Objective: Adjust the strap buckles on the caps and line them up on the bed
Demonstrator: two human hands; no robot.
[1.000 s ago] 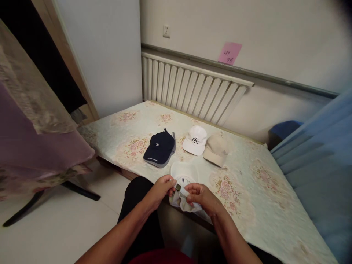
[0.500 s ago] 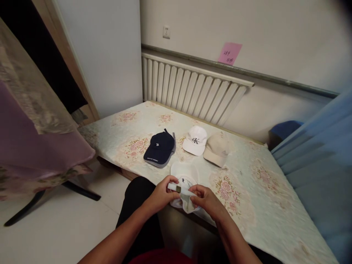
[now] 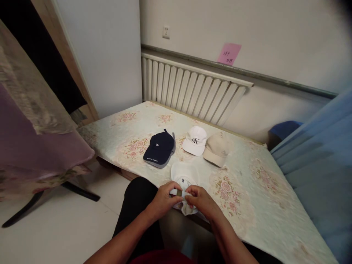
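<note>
A white baseball cap with a small dark emblem lies at the near edge of the bed, its brim pointing away from me. Its pale back strap with a brownish-green buckle is raised between my hands. My left hand pinches the strap left of the buckle. Right of the buckle, my right hand pinches the strap's other part. My fingers cover some of the strap and the cap's rear. Beyond it lie a navy cap, a white cap with black letters and a beige cap.
A flowered cover spreads over the bed. Behind it are a radiator and a wall with a pink paper. A blue curtain hangs at right; a cloth-draped chair stands at left.
My hands have come closer together on the strap, the right one moving left towards the buckle. The strap sits slightly lower. The other caps have stayed in place.
</note>
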